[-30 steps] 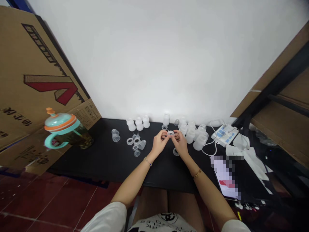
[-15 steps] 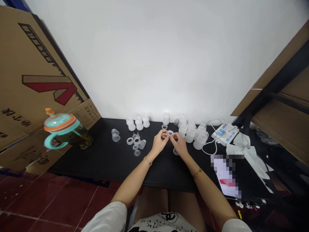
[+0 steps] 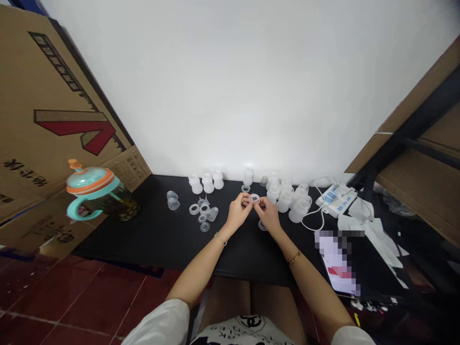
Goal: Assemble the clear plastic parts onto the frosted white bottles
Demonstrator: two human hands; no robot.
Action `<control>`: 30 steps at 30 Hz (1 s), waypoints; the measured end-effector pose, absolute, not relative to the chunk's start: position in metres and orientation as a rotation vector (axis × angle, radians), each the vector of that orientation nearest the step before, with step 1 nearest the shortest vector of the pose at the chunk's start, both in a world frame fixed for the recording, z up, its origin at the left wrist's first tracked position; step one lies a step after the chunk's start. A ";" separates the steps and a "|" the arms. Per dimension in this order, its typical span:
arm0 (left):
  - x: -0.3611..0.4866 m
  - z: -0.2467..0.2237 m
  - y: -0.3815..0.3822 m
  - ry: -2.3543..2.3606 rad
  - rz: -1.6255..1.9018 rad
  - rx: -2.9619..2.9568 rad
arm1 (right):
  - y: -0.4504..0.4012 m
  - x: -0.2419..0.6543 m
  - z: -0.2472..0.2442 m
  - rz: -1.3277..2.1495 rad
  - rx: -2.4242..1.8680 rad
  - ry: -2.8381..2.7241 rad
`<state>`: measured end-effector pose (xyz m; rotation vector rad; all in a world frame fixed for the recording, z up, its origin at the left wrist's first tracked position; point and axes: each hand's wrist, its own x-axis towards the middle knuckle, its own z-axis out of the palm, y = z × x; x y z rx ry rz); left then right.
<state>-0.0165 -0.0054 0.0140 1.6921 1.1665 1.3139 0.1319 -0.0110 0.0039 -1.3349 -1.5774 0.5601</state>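
Note:
Between my two hands, a small whitish ring-shaped part (image 3: 254, 198) is held above the black table. My left hand (image 3: 237, 211) pinches its left side, and my right hand (image 3: 268, 213) pinches its right side. Just behind them another ring (image 3: 246, 189) lies in front of a white bottle (image 3: 248, 177). A clear round piece (image 3: 262, 225) is partly hidden under my right hand. To the left lie several rings and clear pieces (image 3: 204, 209). Several capped bottles (image 3: 285, 197) stand to the right of my hands.
Three white bottles (image 3: 207, 183) stand near the wall, with clear domes (image 3: 173, 203) farther left. A large teal-lidded jug (image 3: 104, 194) stands at the left by a cardboard box (image 3: 53, 134). At the right are a power strip (image 3: 336, 199), its white cable and a phone (image 3: 338, 263).
The view has shifted very slightly. Both hands still hold the ring in nearly the same place, and its face looks tilted a little differently.

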 end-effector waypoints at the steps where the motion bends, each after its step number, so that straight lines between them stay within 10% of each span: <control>1: -0.016 0.015 -0.006 1.173 1.313 1.700 | -0.011 0.132 0.004 0.558 -1.336 -1.577; 30: -0.016 0.015 -0.007 1.187 1.309 1.745 | -0.010 0.132 0.003 0.563 -1.325 -1.588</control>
